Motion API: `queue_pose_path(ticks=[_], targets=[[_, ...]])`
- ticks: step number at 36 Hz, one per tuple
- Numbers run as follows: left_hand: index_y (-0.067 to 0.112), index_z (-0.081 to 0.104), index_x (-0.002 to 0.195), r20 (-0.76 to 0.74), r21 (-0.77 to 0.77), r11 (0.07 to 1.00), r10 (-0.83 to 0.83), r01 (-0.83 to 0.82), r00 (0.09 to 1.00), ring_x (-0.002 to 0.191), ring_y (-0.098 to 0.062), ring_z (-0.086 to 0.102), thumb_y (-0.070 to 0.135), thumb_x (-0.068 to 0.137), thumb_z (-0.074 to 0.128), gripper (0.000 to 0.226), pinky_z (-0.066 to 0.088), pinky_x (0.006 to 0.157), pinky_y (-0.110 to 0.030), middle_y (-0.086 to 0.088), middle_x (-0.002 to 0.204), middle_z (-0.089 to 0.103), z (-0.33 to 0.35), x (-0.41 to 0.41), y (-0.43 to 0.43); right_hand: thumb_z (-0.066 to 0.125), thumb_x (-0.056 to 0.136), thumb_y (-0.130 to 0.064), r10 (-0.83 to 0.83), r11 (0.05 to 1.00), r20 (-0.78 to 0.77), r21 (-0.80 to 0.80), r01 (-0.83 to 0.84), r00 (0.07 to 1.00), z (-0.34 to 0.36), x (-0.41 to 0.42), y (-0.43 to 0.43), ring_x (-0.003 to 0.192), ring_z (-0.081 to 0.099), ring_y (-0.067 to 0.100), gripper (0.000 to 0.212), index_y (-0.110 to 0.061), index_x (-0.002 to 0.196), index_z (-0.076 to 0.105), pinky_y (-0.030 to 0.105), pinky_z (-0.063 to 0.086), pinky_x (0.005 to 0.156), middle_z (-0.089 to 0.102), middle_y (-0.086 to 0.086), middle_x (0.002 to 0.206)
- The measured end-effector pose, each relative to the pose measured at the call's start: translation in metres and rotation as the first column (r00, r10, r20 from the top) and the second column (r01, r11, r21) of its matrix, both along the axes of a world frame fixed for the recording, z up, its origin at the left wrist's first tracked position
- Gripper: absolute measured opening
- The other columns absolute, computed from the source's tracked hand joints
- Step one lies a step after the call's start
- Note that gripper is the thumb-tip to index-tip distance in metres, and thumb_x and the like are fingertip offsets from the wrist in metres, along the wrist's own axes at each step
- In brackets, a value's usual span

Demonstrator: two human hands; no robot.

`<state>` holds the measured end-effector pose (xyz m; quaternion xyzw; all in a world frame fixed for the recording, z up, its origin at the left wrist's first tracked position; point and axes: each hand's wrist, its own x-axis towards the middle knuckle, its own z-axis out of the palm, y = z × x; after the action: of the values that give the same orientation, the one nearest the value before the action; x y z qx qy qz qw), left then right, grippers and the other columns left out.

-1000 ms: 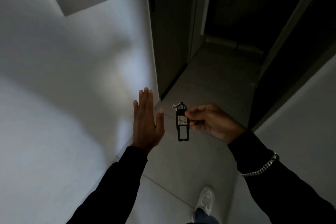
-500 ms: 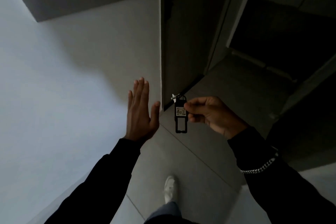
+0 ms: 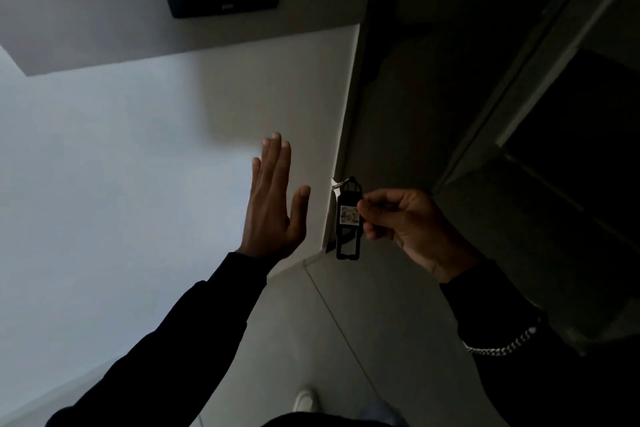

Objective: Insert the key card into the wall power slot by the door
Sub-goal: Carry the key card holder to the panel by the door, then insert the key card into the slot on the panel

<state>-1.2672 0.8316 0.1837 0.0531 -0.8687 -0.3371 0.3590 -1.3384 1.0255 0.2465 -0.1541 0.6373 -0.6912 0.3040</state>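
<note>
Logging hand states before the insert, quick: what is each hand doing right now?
Left hand: open, flat, fingers together, holding nothing.
Right hand: closed in a fingertip grip on the black key tag labelled 402.

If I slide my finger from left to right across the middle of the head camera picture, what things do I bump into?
White wall → left hand, open and flat → black key tag marked 402 → right hand pinching the tag → dark doorway.
</note>
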Motion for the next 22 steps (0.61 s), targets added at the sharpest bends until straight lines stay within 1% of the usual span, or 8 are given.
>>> queue_pose_path(ticks=[3,6,8,11,14,16,18,22], targets=[[-0.004,0.028,0.152,-0.072,-0.013,0.999,0.051,-0.052,0.996,0.157,-0.034,0.014,0.034,0.105,0.034,0.060,0.013,0.130,-0.056,-0.024,0.164,0.023,0.005,-0.024,-0.009,0.073,0.067,-0.018,0.080,0.997,-0.009,-0.008,-0.080,0.997,0.001,-0.040,-0.014,0.048,0.063,0.008,0.005,-0.017,0.071,0.076,0.017,0.054,0.047,0.070,0.000,0.056],[-0.007,0.031,0.149,-0.141,-0.043,0.990,0.126,-0.133,0.982,0.156,-0.038,0.016,0.034,0.106,0.031,0.059,0.016,0.128,-0.060,-0.027,0.162,0.025,0.006,-0.047,-0.019,0.076,0.065,-0.022,0.144,0.989,-0.013,-0.040,-0.144,0.990,-0.001,-0.081,-0.030,0.050,0.064,0.009,0.013,-0.017,0.077,0.076,0.017,0.054,0.048,0.071,0.002,0.059],[-0.007,0.030,0.150,-0.168,-0.072,0.978,0.179,-0.194,0.969,0.157,-0.037,0.015,0.033,0.106,0.032,0.059,0.015,0.128,-0.060,-0.028,0.162,0.024,0.007,-0.064,-0.027,0.077,0.065,-0.025,0.186,0.979,-0.037,-0.072,-0.189,0.982,0.000,-0.106,-0.041,0.052,0.065,0.010,0.020,-0.016,0.083,0.076,0.018,0.054,0.050,0.072,0.003,0.062],[-0.004,0.027,0.152,-0.211,-0.114,0.945,0.277,-0.305,0.937,0.157,-0.038,0.013,0.033,0.106,0.032,0.059,0.011,0.129,-0.058,-0.028,0.163,0.022,0.019,-0.092,-0.042,0.077,0.066,-0.026,0.269,0.953,-0.095,-0.119,-0.279,0.958,0.006,-0.143,-0.058,0.054,0.065,0.011,0.019,-0.018,0.082,0.077,0.018,0.054,0.052,0.071,0.002,0.062],[-0.003,0.025,0.153,-0.269,-0.144,0.896,0.372,-0.419,0.888,0.157,-0.038,0.011,0.034,0.106,0.031,0.060,0.009,0.129,-0.060,-0.027,0.164,0.020,0.040,-0.117,-0.056,0.075,0.069,-0.023,0.336,0.921,-0.168,-0.146,-0.360,0.927,0.025,-0.175,-0.077,0.051,0.063,0.012,0.018,-0.014,0.085,0.075,0.019,0.054,0.051,0.069,0.002,0.057],[-0.002,0.024,0.153,-0.294,-0.174,0.862,0.416,-0.477,0.860,0.157,-0.038,0.011,0.035,0.106,0.031,0.061,0.007,0.130,-0.056,-0.026,0.165,0.019,0.057,-0.130,-0.067,0.073,0.076,-0.014,0.378,0.896,-0.219,-0.158,-0.416,0.899,0.040,-0.194,-0.090,0.050,0.062,0.012,0.012,-0.010,0.087,0.073,0.020,0.054,0.051,0.068,0.002,0.056],[-0.001,0.024,0.153,-0.321,-0.191,0.822,0.465,-0.537,0.825,0.158,-0.037,0.010,0.035,0.105,0.031,0.061,0.007,0.131,-0.053,-0.025,0.165,0.019,0.077,-0.136,-0.078,0.070,0.081,-0.005,0.429,0.860,-0.269,-0.169,-0.481,0.862,0.058,-0.210,-0.104,0.050,0.062,0.011,0.008,-0.011,0.086,0.073,0.020,0.055,0.050,0.068,0.001,0.055],[-0.001,0.024,0.153,-0.390,-0.192,0.725,0.562,-0.662,0.729,0.158,-0.035,0.011,0.029,0.102,0.035,0.060,0.010,0.130,-0.057,-0.025,0.165,0.020,0.114,-0.137,-0.100,0.069,0.080,-0.005,0.510,0.778,-0.378,-0.181,-0.602,0.773,0.095,-0.229,-0.135,0.048,0.060,0.012,0.011,-0.012,0.086,0.074,0.020,0.054,0.050,0.067,0.003,0.054]])
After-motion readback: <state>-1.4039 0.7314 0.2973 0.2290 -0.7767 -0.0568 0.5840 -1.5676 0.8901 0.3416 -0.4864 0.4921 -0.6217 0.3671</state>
